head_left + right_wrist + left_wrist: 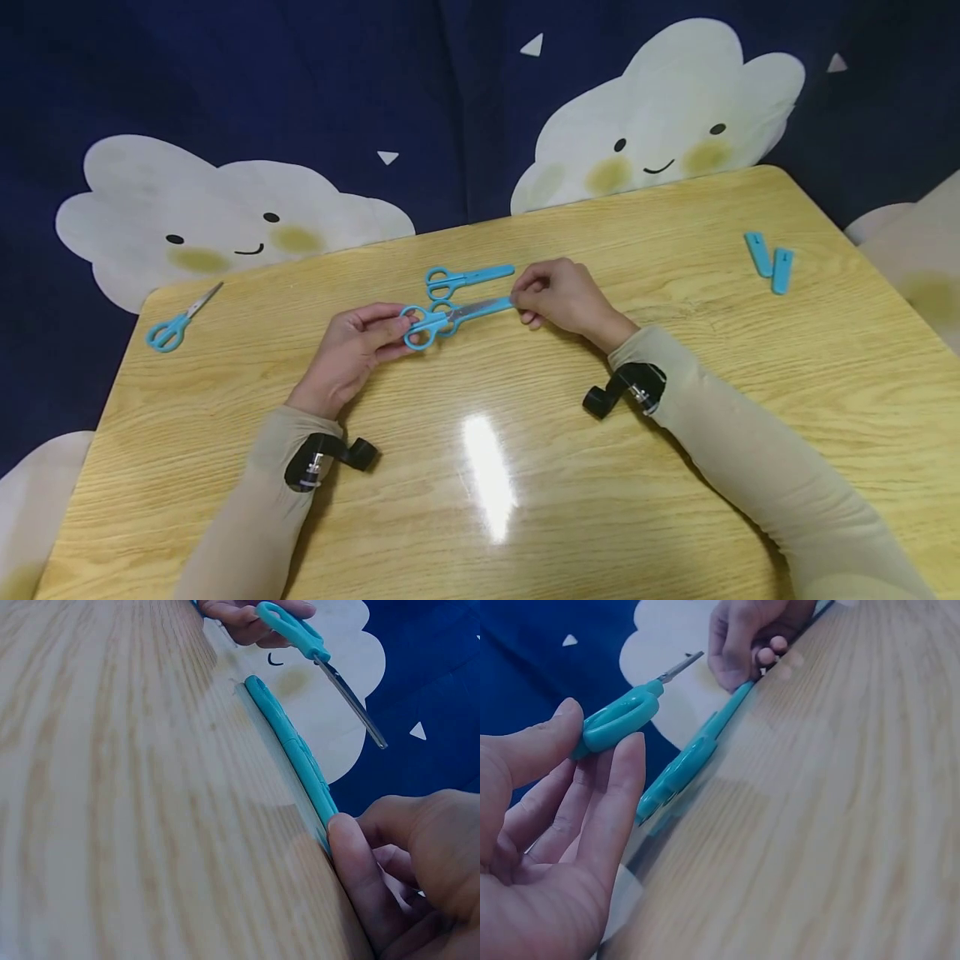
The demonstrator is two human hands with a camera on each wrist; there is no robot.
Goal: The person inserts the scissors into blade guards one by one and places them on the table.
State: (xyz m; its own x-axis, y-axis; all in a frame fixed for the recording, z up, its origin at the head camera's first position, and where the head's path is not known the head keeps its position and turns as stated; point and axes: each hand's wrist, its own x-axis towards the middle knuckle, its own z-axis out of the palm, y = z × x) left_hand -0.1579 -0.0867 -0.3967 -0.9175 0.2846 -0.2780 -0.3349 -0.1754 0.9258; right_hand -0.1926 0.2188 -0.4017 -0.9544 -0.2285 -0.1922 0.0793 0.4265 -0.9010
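Observation:
My left hand (348, 350) pinches a pair of blue-handled scissors (622, 724) by the finger loops, between thumb and fingers. Their bare metal blades point right, raised off the table. Below them in the head view lies a second pair of scissors with a blue blade cover (506, 303), partly hidden by the held pair. My right hand (566, 300) pinches the tip of that cover; in the right wrist view the covered scissors (292, 746) lie along the tabletop. Just behind lies another covered pair of scissors (472, 277), which no hand touches.
On the wooden table (420, 500), uncovered scissors (176, 325) lie near the left edge. Two loose blue blade covers, an upper one (758, 254) and a lower one (782, 271), lie side by side at the right. A dark blue cloth with clouds (465, 100) hangs behind the table.

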